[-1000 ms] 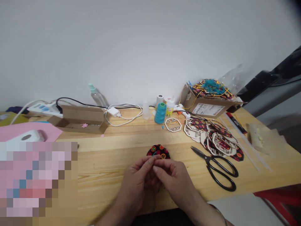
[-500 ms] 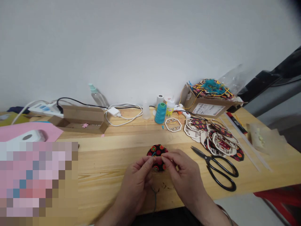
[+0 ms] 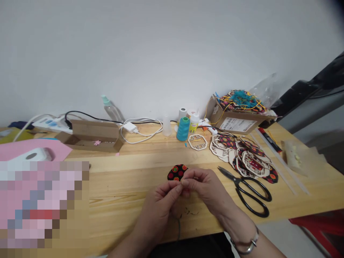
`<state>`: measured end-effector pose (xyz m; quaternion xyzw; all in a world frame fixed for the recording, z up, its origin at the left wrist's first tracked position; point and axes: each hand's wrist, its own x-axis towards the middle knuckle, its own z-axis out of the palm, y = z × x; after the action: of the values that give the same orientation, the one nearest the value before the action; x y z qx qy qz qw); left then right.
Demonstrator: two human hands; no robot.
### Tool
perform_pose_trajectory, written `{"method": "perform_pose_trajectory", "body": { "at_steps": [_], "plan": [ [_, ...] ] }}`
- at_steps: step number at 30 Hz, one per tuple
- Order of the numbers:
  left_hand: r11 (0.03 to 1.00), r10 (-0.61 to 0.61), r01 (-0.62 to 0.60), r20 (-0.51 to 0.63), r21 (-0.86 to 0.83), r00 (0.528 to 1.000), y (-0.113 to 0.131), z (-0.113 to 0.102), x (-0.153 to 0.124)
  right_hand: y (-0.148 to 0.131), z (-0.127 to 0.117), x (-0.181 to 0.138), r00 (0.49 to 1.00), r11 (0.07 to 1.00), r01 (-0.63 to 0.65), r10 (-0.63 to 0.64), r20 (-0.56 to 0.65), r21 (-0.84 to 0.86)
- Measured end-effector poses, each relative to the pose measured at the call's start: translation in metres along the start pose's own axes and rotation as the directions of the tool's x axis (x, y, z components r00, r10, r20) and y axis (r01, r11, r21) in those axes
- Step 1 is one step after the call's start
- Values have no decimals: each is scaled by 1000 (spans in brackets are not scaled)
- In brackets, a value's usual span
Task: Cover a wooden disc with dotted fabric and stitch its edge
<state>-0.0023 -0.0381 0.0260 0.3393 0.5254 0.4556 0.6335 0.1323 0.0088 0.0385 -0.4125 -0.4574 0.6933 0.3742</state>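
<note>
Both my hands meet over the near middle of the wooden table (image 3: 129, 172). My left hand (image 3: 161, 206) and my right hand (image 3: 206, 188) pinch together on a small round fabric piece (image 3: 176, 172), black with red and orange flowers, which stands up behind my fingertips. A thin dark thread (image 3: 178, 225) trails down from my fingers toward the table edge. Fingers of both hands are closed on the piece.
Black scissors (image 3: 249, 193) lie to the right. Behind them is a pile of cut wooden frames and fabric discs (image 3: 242, 156). At the back stand a teal thread spool (image 3: 183, 129), a glue bottle (image 3: 194, 123), a cardboard box (image 3: 238, 120), another open box (image 3: 91, 136) and a charger cable (image 3: 139, 130).
My hands have shifted slightly away from me and to the right. The fabric piece has been lifted and turned between my fingertips, and my right wrist bracelet has come into view.
</note>
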Motion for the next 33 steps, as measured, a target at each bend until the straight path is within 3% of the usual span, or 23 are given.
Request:
{"method": "perform_pose_trajectory", "body": {
  "at_steps": [6, 11, 15, 17, 19, 20, 21, 23, 24, 25, 27, 30, 33],
  "plan": [
    [968, 111, -94, -64, 232, 992, 6, -2, 0, -3, -4, -1, 994, 994, 54, -44, -105, 94],
    [869, 321, -301, 15, 394, 947, 12, -8, 3, -24, -8, -11, 996, 957, 77, -85, 18, 278],
    [591, 559, -461, 76, 662, 826, 14, -22, 11, -46, -10, -21, 976, 951, 218, -205, -79, 219],
    [452, 701, -456, 11, 766, 713, 16, -27, 12, -51, -12, -22, 950, 939, 301, -281, -134, 165],
    [426, 773, -398, -98, 813, 627, 20, -28, 7, -50, -13, -20, 928, 926, 357, -336, -162, 125],
    [466, 756, -373, -143, 802, 638, 22, -27, 3, -48, -13, -19, 921, 922, 372, -352, -167, 109],
    [537, 692, -354, -159, 766, 704, 24, -25, -1, -45, -13, -18, 918, 921, 380, -362, -164, 91],
    [753, 373, -250, -81, 608, 924, 27, -18, -11, -37, -11, -18, 920, 927, 375, -367, -139, 34],
    [858, 154, -129, -10, 496, 988, 28, -14, -15, -34, -9, -19, 924, 931, 365, -363, -121, -5],
    [934, -38, 14, 60, 357, 997, 27, -11, -18, -31, -7, -21, 927, 933, 358, -361, -99, -47],
    [966, -257, 249, 163, 68, 953, 25, -5, -21, -27, -3, -27, 934, 928, 347, -356, -45, -133],
    [908, -301, 356, 246, -220, 921, 22, -2, -19, -22, 2, -37, 933, 886, 360, -346, 102, -291],
    [890, -239, 330, 294, -314, 925, 19, -2, -16, -18, 4, -45, 912, 788, 403, -305, 275, -464]
  ]
}}
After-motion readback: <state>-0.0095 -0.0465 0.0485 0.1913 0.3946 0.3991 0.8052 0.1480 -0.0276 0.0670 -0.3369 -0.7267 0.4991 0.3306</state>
